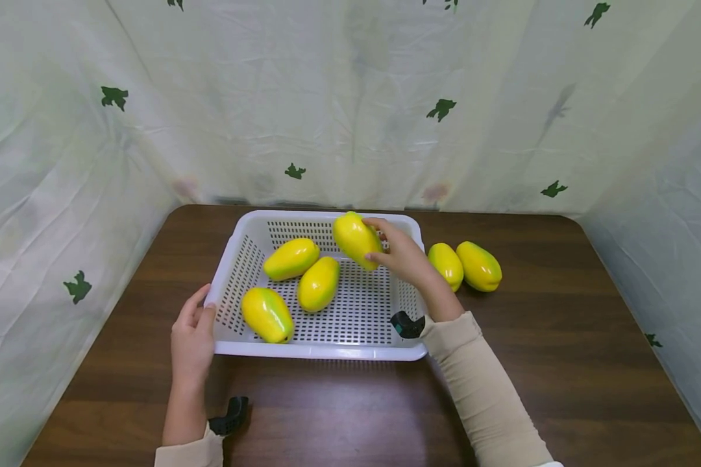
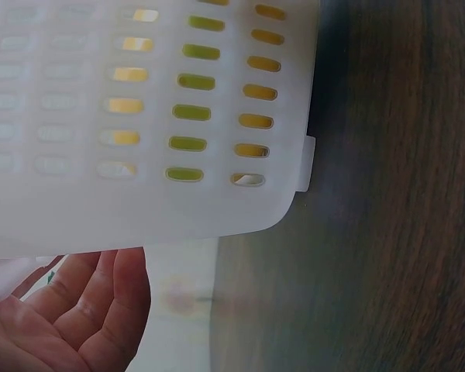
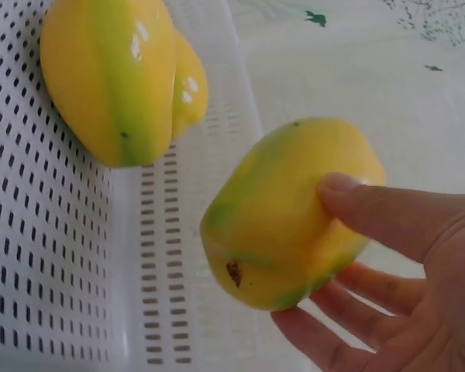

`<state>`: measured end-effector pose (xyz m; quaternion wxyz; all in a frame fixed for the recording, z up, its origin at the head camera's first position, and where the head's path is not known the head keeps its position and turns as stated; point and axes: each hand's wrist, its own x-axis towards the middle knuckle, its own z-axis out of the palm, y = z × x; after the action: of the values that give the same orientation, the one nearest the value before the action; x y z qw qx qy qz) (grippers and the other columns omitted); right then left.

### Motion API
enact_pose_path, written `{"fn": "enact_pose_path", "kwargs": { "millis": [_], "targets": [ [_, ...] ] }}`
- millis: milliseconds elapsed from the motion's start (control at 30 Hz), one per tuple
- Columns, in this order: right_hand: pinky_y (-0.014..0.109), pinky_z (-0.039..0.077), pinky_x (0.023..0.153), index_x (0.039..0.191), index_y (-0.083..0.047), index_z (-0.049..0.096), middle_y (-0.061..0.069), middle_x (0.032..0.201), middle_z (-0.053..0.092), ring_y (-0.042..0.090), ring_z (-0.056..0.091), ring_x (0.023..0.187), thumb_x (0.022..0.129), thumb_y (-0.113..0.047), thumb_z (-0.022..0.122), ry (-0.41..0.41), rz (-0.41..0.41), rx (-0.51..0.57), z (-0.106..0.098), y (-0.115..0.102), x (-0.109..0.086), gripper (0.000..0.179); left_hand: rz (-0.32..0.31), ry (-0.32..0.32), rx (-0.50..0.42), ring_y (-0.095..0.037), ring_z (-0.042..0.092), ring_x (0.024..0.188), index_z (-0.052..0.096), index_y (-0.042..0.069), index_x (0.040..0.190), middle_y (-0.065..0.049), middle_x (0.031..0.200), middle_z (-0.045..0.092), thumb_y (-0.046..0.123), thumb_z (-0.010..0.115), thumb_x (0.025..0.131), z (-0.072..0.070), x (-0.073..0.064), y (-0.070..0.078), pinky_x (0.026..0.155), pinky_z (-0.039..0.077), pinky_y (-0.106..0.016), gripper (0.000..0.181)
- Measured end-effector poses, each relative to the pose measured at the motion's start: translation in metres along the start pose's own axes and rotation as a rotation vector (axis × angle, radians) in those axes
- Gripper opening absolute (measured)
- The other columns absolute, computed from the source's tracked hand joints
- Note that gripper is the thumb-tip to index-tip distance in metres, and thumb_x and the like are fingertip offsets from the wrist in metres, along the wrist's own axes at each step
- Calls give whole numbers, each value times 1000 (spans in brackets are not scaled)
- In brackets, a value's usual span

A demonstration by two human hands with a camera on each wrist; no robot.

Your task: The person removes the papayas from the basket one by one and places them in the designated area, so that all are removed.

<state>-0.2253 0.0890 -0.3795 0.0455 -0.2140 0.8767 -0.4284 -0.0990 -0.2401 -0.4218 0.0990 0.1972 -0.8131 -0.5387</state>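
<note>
My right hand [image 1: 398,253] holds a glossy yellow-green mango [image 1: 355,239] above the back right part of a white plastic basket [image 1: 321,351]. In the right wrist view, the thumb presses one side of this mango [image 3: 287,217] and the fingers support the other. Inside the basket lie several more mangoes, among them one mango [image 1: 267,315] at the front left. My left hand [image 1: 193,337] grips the basket's left rim. The left wrist view shows its fingers [image 2: 128,302] by the basket edge; the slotted wall [image 2: 139,209] hides part of the hand.
Two more mangoes, a nearer one [image 1: 446,266] and a farther one [image 1: 479,266], lie side by side on the brown wooden table [image 1: 561,350], right of the basket. A pale curtain [image 1: 350,117] with green leaf-like marks hangs behind the table and along both sides.
</note>
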Motion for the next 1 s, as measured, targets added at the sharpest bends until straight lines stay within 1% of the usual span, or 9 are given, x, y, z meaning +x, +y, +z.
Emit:
{"fn": "enact_pose_path", "kwargs": {
  "millis": [100, 233, 400, 467, 667, 800, 867, 1000],
  "targets": [
    [35, 44, 84, 138, -17, 35, 2, 135, 39, 22, 43, 109, 82, -12, 65, 26, -8, -15, -3, -6, -3, 63, 2, 1, 1, -22, 55, 97, 38, 29, 137, -11, 117, 55, 36, 35, 96, 0, 0, 0, 80, 48, -36, 42],
    [36, 44, 85, 137, -16, 36, 3, 134, 39, 22, 43, 109, 81, -12, 65, 58, -27, -25, -7, -11, -7, 63, 2, 3, 3, -22, 56, 96, 38, 29, 137, -11, 117, 55, 36, 35, 96, 0, 0, 0, 77, 48, -31, 42],
    [37, 44, 86, 136, -14, 37, 5, 134, 39, 23, 43, 110, 80, -11, 67, 110, -78, -29, -16, -14, -12, 64, 0, 5, -1, -22, 56, 96, 38, 28, 137, -11, 117, 55, 35, 35, 96, 0, 0, 0, 73, 48, -25, 42],
    [36, 44, 86, 136, -13, 37, 6, 134, 39, 23, 44, 110, 79, -11, 67, 129, -97, -33, -20, -15, -15, 65, -1, 6, -3, -22, 56, 96, 38, 28, 137, -11, 117, 55, 35, 35, 96, 0, 0, 0, 73, 48, -25, 42],
    [36, 44, 86, 137, -14, 37, 5, 135, 38, 22, 43, 113, 79, -13, 68, 170, -93, -34, -32, -20, -21, 66, 2, 7, -5, -23, 56, 97, 38, 27, 137, -12, 118, 55, 35, 35, 96, 0, 0, 1, 74, 48, -26, 42],
    [37, 44, 86, 136, -13, 37, 5, 135, 38, 23, 43, 113, 79, -13, 68, 206, -98, -37, -40, -20, -26, 65, 4, 5, -4, -22, 55, 96, 38, 27, 137, -12, 117, 55, 35, 35, 96, 0, 0, 1, 74, 48, -26, 42],
    [37, 44, 86, 136, -13, 37, 5, 135, 38, 23, 44, 113, 78, -13, 68, 225, -97, -26, -44, -18, -29, 66, 3, 5, -5, -22, 55, 96, 38, 27, 137, -12, 117, 55, 35, 35, 96, 0, 0, 1, 75, 48, -27, 42],
    [38, 44, 86, 137, -14, 37, 6, 134, 39, 25, 45, 113, 78, -10, 67, 256, -89, 14, -50, -13, -34, 66, 4, 6, -5, -22, 55, 96, 39, 27, 137, -12, 117, 55, 34, 35, 96, 0, 0, 1, 73, 48, -24, 42]
  ]
}}
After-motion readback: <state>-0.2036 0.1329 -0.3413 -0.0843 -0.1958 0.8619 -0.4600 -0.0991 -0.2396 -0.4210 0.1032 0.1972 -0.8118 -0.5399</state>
